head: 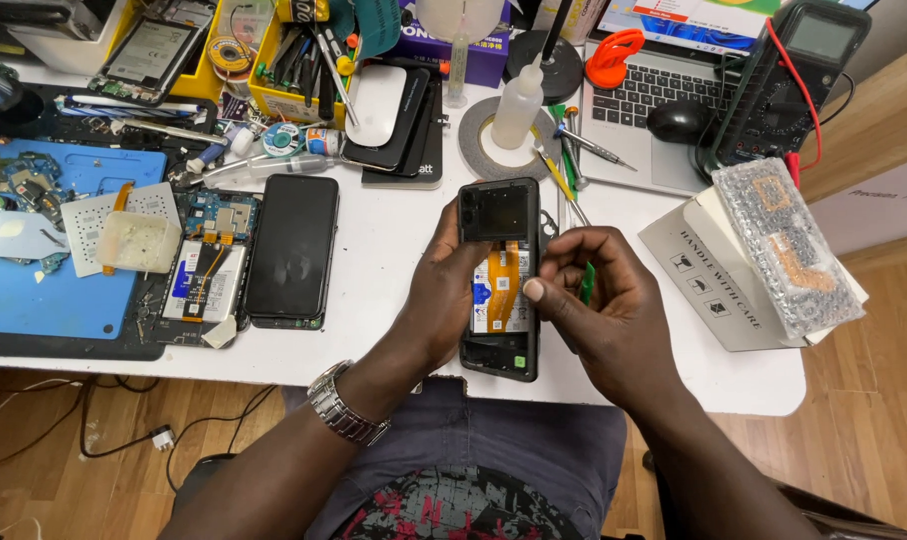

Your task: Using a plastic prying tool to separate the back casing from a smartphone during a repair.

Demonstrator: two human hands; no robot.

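Note:
An opened black phone lies face down on the white table, its battery and orange flex cables exposed. My left hand grips its left edge and holds it steady. My right hand rests over its right edge with the thumb on the exposed middle. A thin green tool is pinched in my right fingers, mostly hidden by them.
A second opened phone and a black screen lie to the left beside a blue mat. A laptop, multimeter, squeeze bottle, tape roll and white box crowd the back and right.

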